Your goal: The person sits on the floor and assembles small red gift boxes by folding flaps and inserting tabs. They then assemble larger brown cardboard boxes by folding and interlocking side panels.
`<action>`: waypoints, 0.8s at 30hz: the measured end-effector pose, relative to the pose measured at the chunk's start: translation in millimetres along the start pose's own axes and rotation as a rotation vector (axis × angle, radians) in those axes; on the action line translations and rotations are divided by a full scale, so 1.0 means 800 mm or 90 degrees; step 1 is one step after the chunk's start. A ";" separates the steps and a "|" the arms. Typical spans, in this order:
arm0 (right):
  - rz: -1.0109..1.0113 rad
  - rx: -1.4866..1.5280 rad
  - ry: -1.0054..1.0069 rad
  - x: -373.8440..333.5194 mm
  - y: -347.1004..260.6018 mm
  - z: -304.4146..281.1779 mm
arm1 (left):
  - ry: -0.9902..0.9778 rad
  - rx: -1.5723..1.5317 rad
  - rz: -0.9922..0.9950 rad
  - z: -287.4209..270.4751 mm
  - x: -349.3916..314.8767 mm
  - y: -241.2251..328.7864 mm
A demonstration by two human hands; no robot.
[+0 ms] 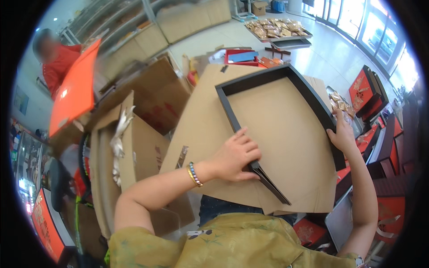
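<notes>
A black three-sided frame of folded board (261, 82) stands on a flat brown cardboard sheet (279, 129), its near side open. My left hand (239, 157), with a beaded bracelet (194, 174) at the wrist, is closed over the frame's left strip, thumb on one side and fingers across it. Toward me, that strip's end shows several folded layers. On the far side of the sheet's right edge, my right hand (344, 136) grips the frame's right wall, with the thumb on the inner side.
Open cardboard boxes (147, 138) crowd my left, and a person in red (60, 67) stands behind an orange panel (77, 87). Red and black gift boxes (368, 94) pile up at right. A tray of wrapped packets (279, 29) sits on the far floor.
</notes>
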State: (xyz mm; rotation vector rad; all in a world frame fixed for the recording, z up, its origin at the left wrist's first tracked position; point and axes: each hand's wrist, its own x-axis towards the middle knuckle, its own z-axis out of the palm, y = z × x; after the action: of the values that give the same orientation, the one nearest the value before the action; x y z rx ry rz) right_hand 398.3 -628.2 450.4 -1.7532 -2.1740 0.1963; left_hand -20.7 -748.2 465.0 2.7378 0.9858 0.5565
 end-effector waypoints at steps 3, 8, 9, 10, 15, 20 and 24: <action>-0.107 0.040 0.015 -0.020 0.001 -0.013 | 0.001 0.052 -0.021 0.003 -0.002 0.012; -0.115 0.139 -0.090 -0.032 -0.001 -0.024 | -0.028 0.097 0.006 0.020 -0.023 0.027; -0.086 0.180 -0.110 -0.029 0.000 -0.034 | 0.003 0.114 -0.026 0.013 -0.020 0.026; 0.003 0.281 -0.191 -0.027 -0.005 -0.043 | 0.026 0.139 -0.068 0.005 -0.021 0.024; -0.153 0.157 -0.274 -0.040 -0.006 -0.070 | 0.069 0.152 0.007 0.002 -0.026 -0.007; -0.245 -0.140 -0.158 -0.058 -0.049 -0.076 | 0.162 0.167 -0.059 0.018 -0.041 -0.016; -0.473 -0.129 -0.070 -0.057 -0.053 -0.070 | 0.151 0.140 -0.144 0.018 -0.021 -0.009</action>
State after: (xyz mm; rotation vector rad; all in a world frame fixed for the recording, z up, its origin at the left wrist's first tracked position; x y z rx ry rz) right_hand 387.1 -688.1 508.3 -0.9190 -2.8328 -0.1207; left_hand -30.7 -754.4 444.7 2.7328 1.4727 0.7883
